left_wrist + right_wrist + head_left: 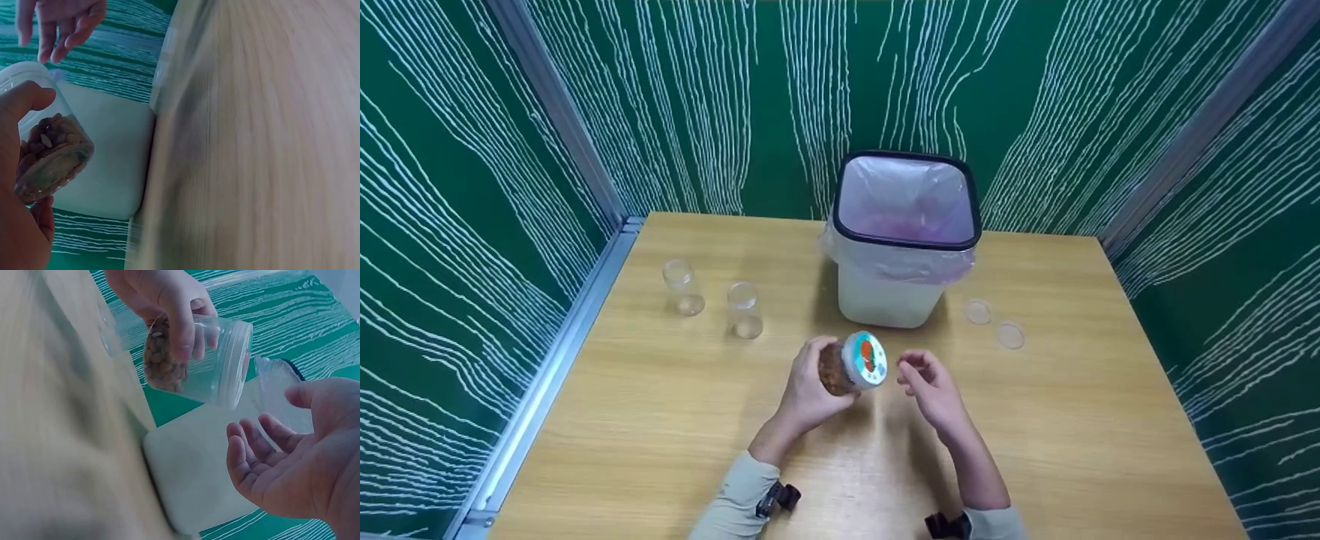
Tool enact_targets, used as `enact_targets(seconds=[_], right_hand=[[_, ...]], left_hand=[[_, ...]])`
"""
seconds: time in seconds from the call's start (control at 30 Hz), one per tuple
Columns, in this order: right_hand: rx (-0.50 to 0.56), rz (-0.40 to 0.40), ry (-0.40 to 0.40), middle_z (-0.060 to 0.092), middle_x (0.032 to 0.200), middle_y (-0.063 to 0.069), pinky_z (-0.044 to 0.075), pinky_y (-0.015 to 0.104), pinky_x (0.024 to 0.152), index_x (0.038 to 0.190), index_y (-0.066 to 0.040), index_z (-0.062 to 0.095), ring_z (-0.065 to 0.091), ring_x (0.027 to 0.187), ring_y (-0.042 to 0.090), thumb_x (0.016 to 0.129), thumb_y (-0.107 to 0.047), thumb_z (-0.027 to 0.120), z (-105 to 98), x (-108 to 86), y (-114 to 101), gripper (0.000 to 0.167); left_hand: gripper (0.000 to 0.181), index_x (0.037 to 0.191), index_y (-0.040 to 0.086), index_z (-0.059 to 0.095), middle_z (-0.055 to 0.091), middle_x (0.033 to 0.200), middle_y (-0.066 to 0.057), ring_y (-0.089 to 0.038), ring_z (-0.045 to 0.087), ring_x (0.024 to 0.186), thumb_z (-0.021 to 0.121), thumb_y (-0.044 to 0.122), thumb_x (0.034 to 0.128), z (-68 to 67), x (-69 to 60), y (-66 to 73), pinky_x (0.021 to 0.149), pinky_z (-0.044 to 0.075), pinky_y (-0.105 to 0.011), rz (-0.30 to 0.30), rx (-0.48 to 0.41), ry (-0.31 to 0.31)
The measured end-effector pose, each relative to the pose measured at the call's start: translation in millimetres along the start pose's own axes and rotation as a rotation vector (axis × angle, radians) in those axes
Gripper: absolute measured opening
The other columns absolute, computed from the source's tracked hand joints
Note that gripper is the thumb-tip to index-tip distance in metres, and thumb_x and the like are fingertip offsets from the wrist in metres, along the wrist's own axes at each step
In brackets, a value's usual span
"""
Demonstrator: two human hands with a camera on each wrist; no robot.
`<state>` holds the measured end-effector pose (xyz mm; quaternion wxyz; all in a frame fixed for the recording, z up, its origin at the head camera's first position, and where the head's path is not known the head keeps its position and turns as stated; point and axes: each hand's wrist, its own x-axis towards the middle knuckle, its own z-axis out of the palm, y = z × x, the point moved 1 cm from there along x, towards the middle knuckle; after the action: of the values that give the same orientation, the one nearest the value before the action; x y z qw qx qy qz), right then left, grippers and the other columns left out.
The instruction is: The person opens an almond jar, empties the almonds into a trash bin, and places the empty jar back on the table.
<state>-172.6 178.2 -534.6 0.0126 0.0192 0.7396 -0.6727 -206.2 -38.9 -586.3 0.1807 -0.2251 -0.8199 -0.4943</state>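
My left hand (pixel 808 390) grips a clear plastic jar (pixel 834 369) above the table, its lid end tilted toward my right hand. Brown nuts or beans (pixel 165 357) fill the lower part of the jar; their exact kind is unclear. A lid (pixel 868 360) with a teal, white and orange picture label covers the jar's top. Just to the right of that lid, my right hand (pixel 934 390) hovers with loosely bent fingers and nothing in them. In the right wrist view, a gap shows between its fingers (pixel 270 444) and the jar.
A white bin (pixel 889 296) with a black rim and a plastic liner stands behind the hands. Two clear containers (pixel 681 289) (pixel 745 311) stand on the left of the wooden table (pixel 660 450). Two clear round lids (pixel 978 311) (pixel 1010 335) lie right of the bin.
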Motion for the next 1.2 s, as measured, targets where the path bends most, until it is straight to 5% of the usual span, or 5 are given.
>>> enact_targets(seconds=[0.27, 0.47, 0.77, 0.97, 1.2], right_hand=[[-0.123, -0.092, -0.054, 0.051, 0.131, 0.019, 0.049, 0.038, 0.078, 0.136, -0.003, 0.047, 0.057, 0.1, 0.033, 0.09, -0.015, 0.069, 3.4, 4.6, -8.9, 0.052], [-0.216, -0.13, -0.071, 0.054, 0.122, 0.019, 0.052, 0.037, 0.071, 0.134, -0.006, 0.05, 0.057, 0.092, 0.032, 0.083, -0.02, 0.078, 6.2, 2.9, -3.5, 0.061], [-0.422, -0.19, -0.004, 0.056, 0.115, 0.008, 0.049, 0.041, 0.082, 0.132, -0.004, 0.051, 0.054, 0.101, 0.024, 0.07, -0.037, 0.086, 7.9, -1.7, -5.7, 0.079], [-0.305, -0.174, -0.029, 0.055, 0.109, 0.011, 0.049, 0.038, 0.075, 0.131, -0.007, 0.052, 0.053, 0.094, 0.026, 0.07, -0.026, 0.088, 0.7, -7.4, -10.9, 0.073], [-0.21, -0.201, -0.117, 0.055, 0.107, 0.011, 0.047, 0.042, 0.075, 0.134, -0.013, 0.051, 0.052, 0.09, 0.026, 0.069, -0.019, 0.087, -7.2, -9.7, -4.2, 0.075]], left_hand=[[0.086, 0.129, 0.01, 0.049, 0.052, 0.127, 0.0, -0.018, 0.049, 0.117, 0.091, 0.029, 0.0563, 6.8, 5.9, 5.1, 0.099, 0.04, -0.043, 0.108, 0.077, -0.031], [0.086, 0.131, 0.011, 0.048, 0.052, 0.129, -0.001, -0.018, 0.047, 0.119, 0.09, 0.031, 0.0593, 9.7, 5.6, 12.0, 0.099, 0.039, -0.044, 0.137, 0.093, -0.075], [0.081, 0.129, 0.011, 0.05, 0.053, 0.127, -0.001, -0.017, 0.049, 0.118, 0.087, 0.042, 0.0642, 12.3, 6.7, 19.7, 0.1, 0.04, -0.041, 0.213, 0.11, -0.094], [0.088, 0.136, 0.011, 0.047, 0.049, 0.134, -0.001, -0.015, 0.046, 0.123, 0.091, 0.029, 0.0631, 7.7, 7.4, 19.7, 0.106, 0.036, -0.035, 0.141, -0.023, -0.216], [0.097, 0.14, 0.024, 0.042, 0.053, 0.126, 0.007, -0.014, 0.052, 0.115, 0.095, 0.025, 0.0586, -1.3, 5.9, 16.3, 0.101, 0.042, -0.037, -0.089, -0.236, -0.362]])
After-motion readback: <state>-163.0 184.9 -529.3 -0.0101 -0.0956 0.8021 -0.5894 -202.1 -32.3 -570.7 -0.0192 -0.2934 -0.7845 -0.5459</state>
